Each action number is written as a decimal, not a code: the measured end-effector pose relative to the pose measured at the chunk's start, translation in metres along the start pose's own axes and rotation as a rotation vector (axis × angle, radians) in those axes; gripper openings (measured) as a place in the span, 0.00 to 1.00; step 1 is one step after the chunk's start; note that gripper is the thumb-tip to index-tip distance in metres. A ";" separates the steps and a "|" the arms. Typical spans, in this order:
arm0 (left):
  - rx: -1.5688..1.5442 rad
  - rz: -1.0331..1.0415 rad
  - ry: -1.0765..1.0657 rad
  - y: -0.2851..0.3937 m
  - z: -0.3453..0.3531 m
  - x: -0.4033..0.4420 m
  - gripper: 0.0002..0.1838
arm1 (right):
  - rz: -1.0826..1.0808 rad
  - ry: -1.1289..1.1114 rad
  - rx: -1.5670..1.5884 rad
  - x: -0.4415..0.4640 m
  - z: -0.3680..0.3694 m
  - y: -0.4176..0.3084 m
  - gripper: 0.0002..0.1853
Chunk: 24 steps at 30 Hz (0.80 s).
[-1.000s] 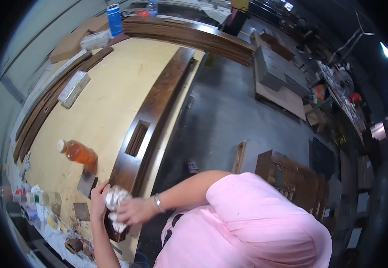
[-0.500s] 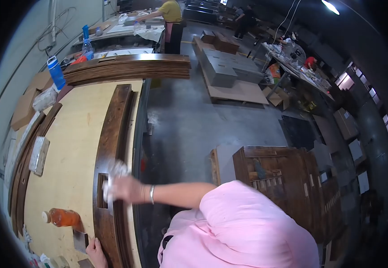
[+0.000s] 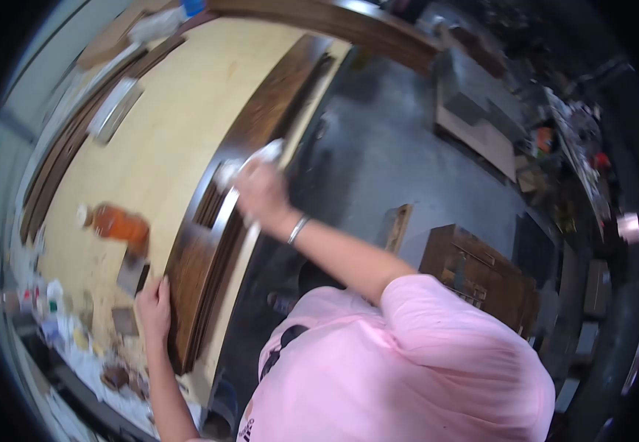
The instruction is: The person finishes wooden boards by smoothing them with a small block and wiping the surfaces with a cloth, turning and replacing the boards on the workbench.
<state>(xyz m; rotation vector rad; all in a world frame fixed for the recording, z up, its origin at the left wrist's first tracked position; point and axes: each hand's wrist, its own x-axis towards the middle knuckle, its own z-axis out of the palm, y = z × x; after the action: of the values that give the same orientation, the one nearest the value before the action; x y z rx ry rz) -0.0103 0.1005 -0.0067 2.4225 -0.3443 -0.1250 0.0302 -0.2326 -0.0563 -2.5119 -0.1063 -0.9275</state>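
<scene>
My right hand [image 3: 262, 193] is closed round a crumpled white cloth [image 3: 225, 175], somewhat blurred. It presses the cloth on a long dark-stained wooden board [image 3: 193, 269], beside a rectangular slot cut through it. The board tops a stack of similar ones, lying lengthwise along the workbench [image 3: 179, 96]. At the near end, my left hand [image 3: 154, 308] grips the board's left edge, fingers curled and thumb up. Left of that hand lie a small dark flat block [image 3: 133, 272] and a plastic bottle of orange liquid [image 3: 119, 223], tipped on its side in the view.
Narrow dark wooden strips [image 3: 76, 140] lie along the bench's left side beside a wrapped pale block [image 3: 115, 109]. Another dark board stack [image 3: 334, 22] crosses the far end. Bottles and rags clutter the near left corner. A brown wooden cabinet piece [image 3: 474, 261] stands on the right.
The view has tilted down and turned, so the bench sits higher and the near corner shows. My right hand with the cloth stays near the slot; my left hand stays at the board's edge.
</scene>
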 end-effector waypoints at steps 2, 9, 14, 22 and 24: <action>-0.012 -0.004 0.020 0.008 -0.001 -0.003 0.15 | 0.295 0.121 0.354 0.014 -0.007 0.002 0.06; 0.061 -0.057 0.067 0.005 -0.002 -0.011 0.15 | 0.336 -0.030 0.516 -0.026 -0.013 -0.071 0.08; 0.030 0.029 0.100 -0.020 0.012 -0.002 0.13 | 0.507 0.089 0.266 0.019 0.002 0.009 0.11; 0.145 -0.253 -0.193 0.052 -0.023 -0.007 0.25 | 0.701 0.193 0.270 0.072 0.000 0.068 0.09; 0.163 -0.213 -0.160 0.048 -0.020 -0.007 0.26 | 0.698 0.221 0.239 0.082 0.003 0.082 0.10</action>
<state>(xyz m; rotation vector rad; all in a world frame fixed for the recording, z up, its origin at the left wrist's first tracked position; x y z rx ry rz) -0.0238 0.0792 0.0395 2.6128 -0.1711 -0.4012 0.1141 -0.3116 -0.0384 -1.9793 0.6472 -0.8158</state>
